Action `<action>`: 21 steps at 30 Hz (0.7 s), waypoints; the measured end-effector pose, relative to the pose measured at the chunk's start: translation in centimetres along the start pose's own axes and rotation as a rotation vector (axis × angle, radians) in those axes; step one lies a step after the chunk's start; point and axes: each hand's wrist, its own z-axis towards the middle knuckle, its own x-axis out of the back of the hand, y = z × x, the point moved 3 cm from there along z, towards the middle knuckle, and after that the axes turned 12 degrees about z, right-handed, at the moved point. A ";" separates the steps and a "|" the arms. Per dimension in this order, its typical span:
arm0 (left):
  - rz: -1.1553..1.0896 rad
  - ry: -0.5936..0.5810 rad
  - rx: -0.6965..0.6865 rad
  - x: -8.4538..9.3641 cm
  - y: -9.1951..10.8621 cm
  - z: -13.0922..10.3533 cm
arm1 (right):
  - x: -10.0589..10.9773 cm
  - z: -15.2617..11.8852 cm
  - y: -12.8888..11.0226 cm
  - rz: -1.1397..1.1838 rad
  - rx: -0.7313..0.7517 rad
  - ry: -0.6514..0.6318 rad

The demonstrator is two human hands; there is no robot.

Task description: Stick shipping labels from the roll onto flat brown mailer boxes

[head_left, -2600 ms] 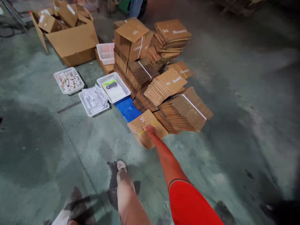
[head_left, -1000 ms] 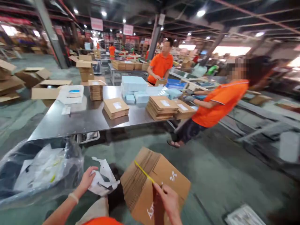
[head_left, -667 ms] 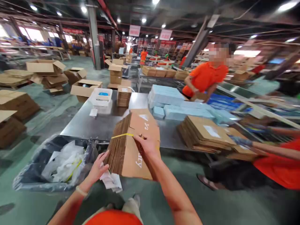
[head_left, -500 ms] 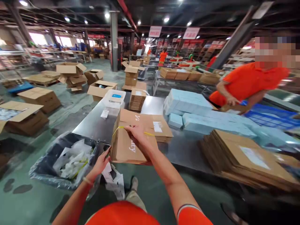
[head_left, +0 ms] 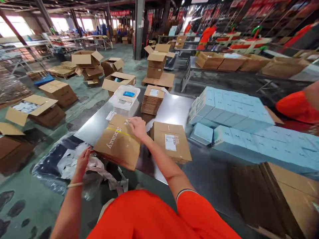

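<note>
A bundle of flattened brown cartons [head_left: 119,142], bound with a yellow strap [head_left: 122,132], lies tilted at the table's near left edge, white lettering on its top. My right hand [head_left: 138,127] is closed at the bundle's far right corner, by the strap's end. At the bundle's left corner, my left hand [head_left: 83,161] has its fingers bent against the edge; its grip is partly hidden. Just right of the bundle sits another stack of flat cartons [head_left: 171,141] with a white label.
Light blue boxes [head_left: 231,109] stand on the metal table [head_left: 174,106] at right. Farther back are a small carton stack [head_left: 152,99] and a white tub [head_left: 124,99]. A lined bin [head_left: 50,169] with white scraps is at left. Another person's arm [head_left: 299,103] shows at far right.
The strapped bundle has turned and shifted left, away from the labelled stack, with both hands on it. The view has swung right and down, and the other person is now mostly out of frame.
</note>
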 end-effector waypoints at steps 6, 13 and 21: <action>0.048 -0.070 0.079 1.1 2.9 -0.6 | 5.7 -9.6 12.8 0.313 -0.348 0.239; -0.059 -0.072 0.114 0.2 5.7 -0.9 | -0.8 -13.7 17.2 0.503 -0.375 0.129; -0.016 -0.072 0.099 0.0 5.6 -1.1 | -1.3 -13.3 18.6 0.546 -0.255 0.050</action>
